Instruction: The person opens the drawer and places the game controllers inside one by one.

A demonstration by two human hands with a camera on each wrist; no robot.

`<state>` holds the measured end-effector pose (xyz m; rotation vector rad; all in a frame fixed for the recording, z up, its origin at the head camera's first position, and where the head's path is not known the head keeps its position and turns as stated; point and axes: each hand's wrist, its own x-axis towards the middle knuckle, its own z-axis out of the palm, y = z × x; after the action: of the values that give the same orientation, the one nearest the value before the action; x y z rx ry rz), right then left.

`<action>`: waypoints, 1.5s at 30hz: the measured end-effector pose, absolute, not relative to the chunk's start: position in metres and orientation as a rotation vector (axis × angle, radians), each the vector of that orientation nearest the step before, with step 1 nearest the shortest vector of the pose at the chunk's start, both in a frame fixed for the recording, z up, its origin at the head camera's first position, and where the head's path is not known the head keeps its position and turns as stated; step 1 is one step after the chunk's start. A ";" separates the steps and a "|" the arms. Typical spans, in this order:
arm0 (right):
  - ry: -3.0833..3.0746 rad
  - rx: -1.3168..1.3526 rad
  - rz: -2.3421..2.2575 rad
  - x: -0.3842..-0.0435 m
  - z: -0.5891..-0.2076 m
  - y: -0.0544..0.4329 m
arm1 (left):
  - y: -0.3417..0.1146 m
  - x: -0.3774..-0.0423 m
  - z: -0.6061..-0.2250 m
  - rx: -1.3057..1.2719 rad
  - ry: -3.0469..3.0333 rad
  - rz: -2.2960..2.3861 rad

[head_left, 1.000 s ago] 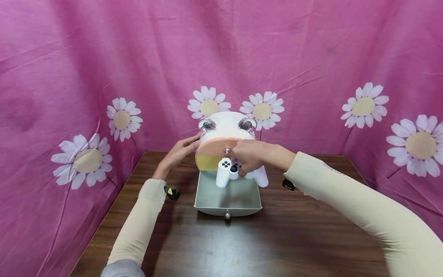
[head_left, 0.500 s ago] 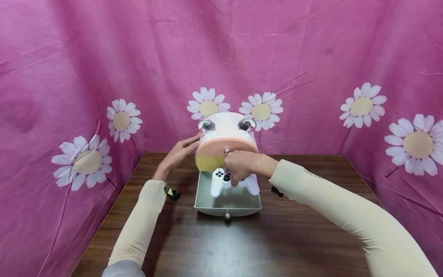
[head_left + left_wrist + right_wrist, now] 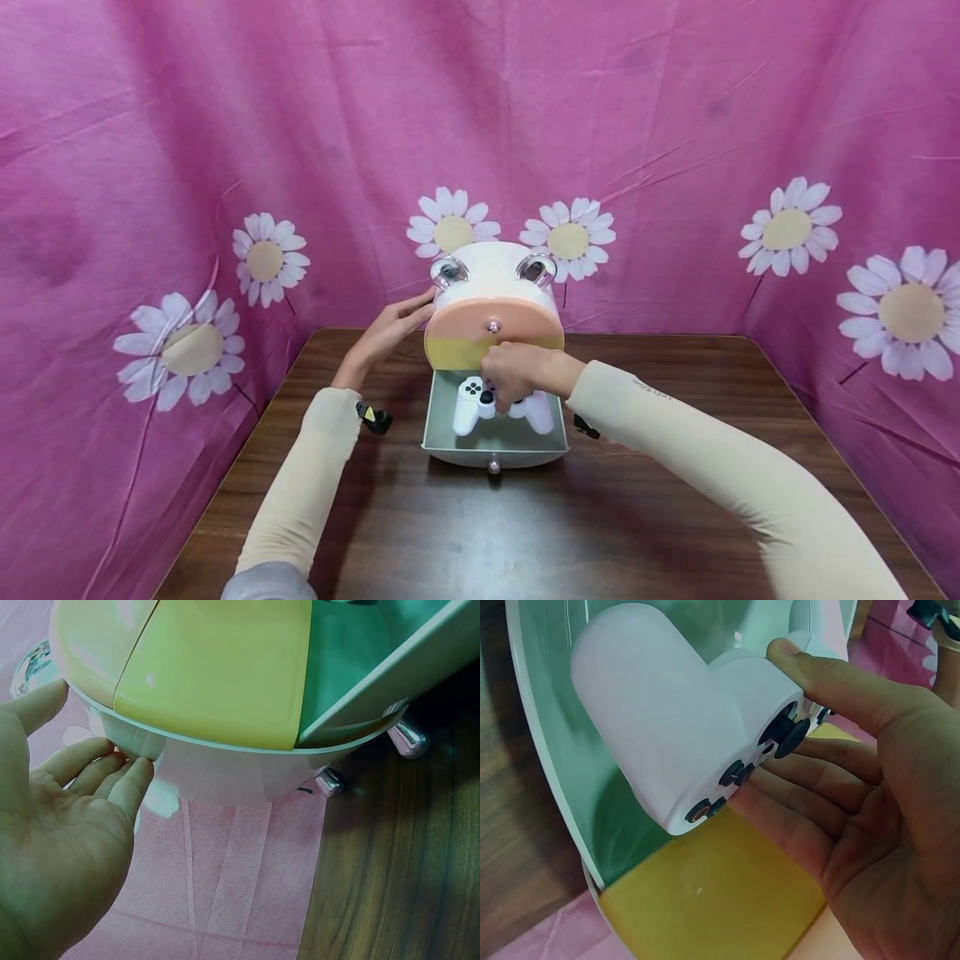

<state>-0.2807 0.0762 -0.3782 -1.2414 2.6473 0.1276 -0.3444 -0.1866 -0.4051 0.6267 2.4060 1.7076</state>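
A white game controller (image 3: 536,412) is pinched at its middle by my right hand (image 3: 517,371), thumb on one side and fingers on the other. It overlaps the pulled-out green drawer (image 3: 495,457) of a small cabinet (image 3: 491,271) in the head view. In the right wrist view the controller (image 3: 660,712) shows its grip, buttons and black stick, close over the drawer's inside. My left hand (image 3: 382,337) touches the cabinet's left side with straight fingers. The left wrist view shows its fingertips against the white side wall (image 3: 217,772), beside the yellow drawer front (image 3: 217,675).
The cabinet has an orange upper front (image 3: 465,315) with a round knob (image 3: 492,327), and two shiny eye-like pieces on top. It stands on a brown wooden table (image 3: 645,517). A pink cloth (image 3: 645,125) with printed daisies hangs behind and around.
My right hand has carried the controller down and to the left, from before the cabinet's front to low over the open drawer. The left hand has stayed in place.
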 end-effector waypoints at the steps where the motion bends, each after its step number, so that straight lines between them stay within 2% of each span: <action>1: 2.649 -1.225 0.120 -0.281 -0.380 0.076 | -0.187 -0.345 -0.405 0.628 2.403 1.709; 23: 2.654 -1.110 0.131 -0.289 -0.413 0.067 | -0.185 -0.345 -0.403 0.606 2.409 1.703; 39: 2.618 -1.070 0.079 -0.289 -0.399 0.071 | -0.187 -0.346 -0.404 0.617 2.396 1.709; 45: 2.663 -1.226 0.112 -0.283 -0.389 0.079 | -0.186 -0.344 -0.403 0.604 2.393 1.704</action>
<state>-0.2832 0.0793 -0.3886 -1.2259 2.6627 0.1122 -0.3443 -0.1860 -0.4033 0.6037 2.3929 1.7044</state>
